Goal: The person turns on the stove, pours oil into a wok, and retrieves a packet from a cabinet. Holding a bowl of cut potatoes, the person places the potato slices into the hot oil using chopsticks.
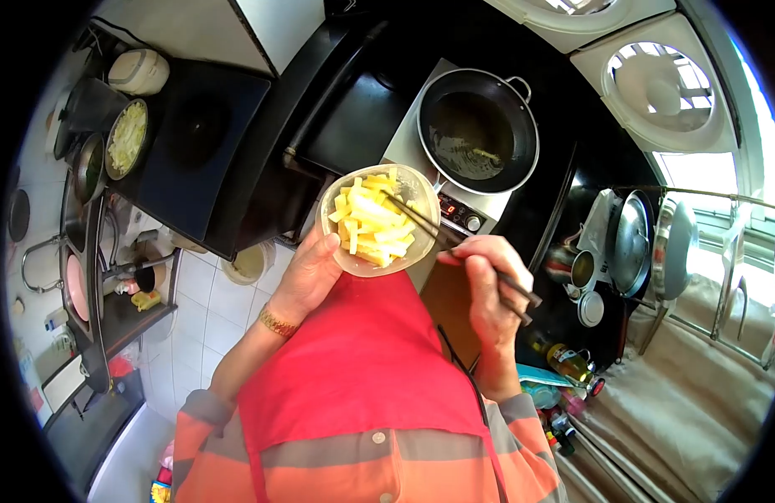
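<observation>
My left hand [308, 272] holds a translucent plastic bowl [328, 220] by its left side, with a bracelet at the wrist. Pale yellow cut sticks [372, 220] fill the bowl. Dark chopsticks [423, 225] are gripped in my right hand [494, 285], their tips among the sticks. Beyond the bowl, a black pan [478, 130] rests on a cooker [464, 220] whose panel shows a lit red digit. Liquid lies in the pan, and one small yellowish piece [486, 156] is in it.
A plate of pale shreds [127, 139] stands at the upper left beside a dark counter [205, 142]. To the right are a small metal pot [569, 264], hanging lids [630, 243] and an oil bottle [569, 362]. Another container [247, 264] sits lower, left of my left hand.
</observation>
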A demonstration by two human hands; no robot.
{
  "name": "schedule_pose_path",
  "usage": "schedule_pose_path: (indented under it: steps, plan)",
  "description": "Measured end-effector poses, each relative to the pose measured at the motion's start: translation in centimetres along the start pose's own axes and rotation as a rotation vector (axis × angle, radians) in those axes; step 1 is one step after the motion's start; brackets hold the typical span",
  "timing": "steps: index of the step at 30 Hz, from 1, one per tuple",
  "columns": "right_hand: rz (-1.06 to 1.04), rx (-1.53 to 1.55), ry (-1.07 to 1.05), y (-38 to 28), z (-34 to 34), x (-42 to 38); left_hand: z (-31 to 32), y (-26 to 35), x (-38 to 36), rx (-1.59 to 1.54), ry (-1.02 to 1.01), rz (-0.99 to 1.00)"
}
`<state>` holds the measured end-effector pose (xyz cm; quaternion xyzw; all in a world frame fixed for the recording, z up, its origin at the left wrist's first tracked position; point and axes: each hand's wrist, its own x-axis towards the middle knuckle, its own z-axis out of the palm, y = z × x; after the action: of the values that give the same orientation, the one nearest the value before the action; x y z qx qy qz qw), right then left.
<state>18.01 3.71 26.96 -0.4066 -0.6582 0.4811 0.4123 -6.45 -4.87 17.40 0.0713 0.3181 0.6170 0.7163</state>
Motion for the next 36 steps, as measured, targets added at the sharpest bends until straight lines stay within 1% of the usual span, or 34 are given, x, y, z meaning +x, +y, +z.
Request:
schedule_pose_path:
  steps: [1, 4, 5, 6, 9, 11, 14, 15, 17, 22, 26, 28, 34, 36]
  plan:
    - [0.091, 0.134, 0.050, -0.3, -0.2, 0.1, -0.1, 0.1, 0.0, -0.006, -0.012, -0.004]
    - [0.079, 0.344, 0.110, 0.2, -0.9, 0.0, 0.0, 0.4, 0.0, -0.009, -0.019, 0.003]
    - [0.079, 0.366, 0.105, 0.2, -1.4, -0.1, 0.1, 0.4, 0.0, -0.004, -0.019, 0.013]
    - [0.066, 0.313, 0.103, 0.2, -1.6, 0.1, 0.1, 0.5, 0.1, -0.006, -0.016, 0.015]
    - [0.098, 0.400, 0.082, 0.2, -1.8, 0.4, 0.1, 0.6, 0.1, 0.016, -0.008, 0.026]
    - [0.188, 0.444, 0.029, 0.4, -1.8, 0.7, 0.0, 0.8, 0.2, 0.009, -0.008, 0.007]
    - [0.247, 0.476, 0.032, 1.1, -1.4, 1.4, 0.7, 1.2, 0.2, 0.023, -0.021, -0.002]
    - [0.273, 0.437, 0.033, 1.3, -1.2, 1.5, 0.6, 1.3, 0.3, 0.022, -0.021, -0.002]
    - [0.250, 0.465, 0.058, 2.0, -1.3, 1.6, 0.5, 1.3, 0.4, 0.097, -0.030, -0.006]
    - [0.224, 0.524, 0.163, 1.8, -2.2, 1.9, 1.0, 1.4, 0.5, 0.072, -0.033, -0.007]
    - [0.210, 0.542, 0.133, 2.7, -2.4, 1.7, 0.8, 1.3, 0.7, 0.054, -0.039, -0.013]
    - [0.266, 0.533, 0.102, 2.7, -2.6, 1.5, 0.6, 1.1, 0.9, 0.058, -0.037, -0.007]
    - [0.308, 0.546, 0.112, 2.7, -4.2, 2.1, 0.8, 1.1, 1.2, 0.054, -0.035, 0.002]
    - [0.337, 0.593, 0.112, 2.9, -4.5, 2.2, 0.7, 1.1, 1.1, 0.052, -0.030, -0.002]
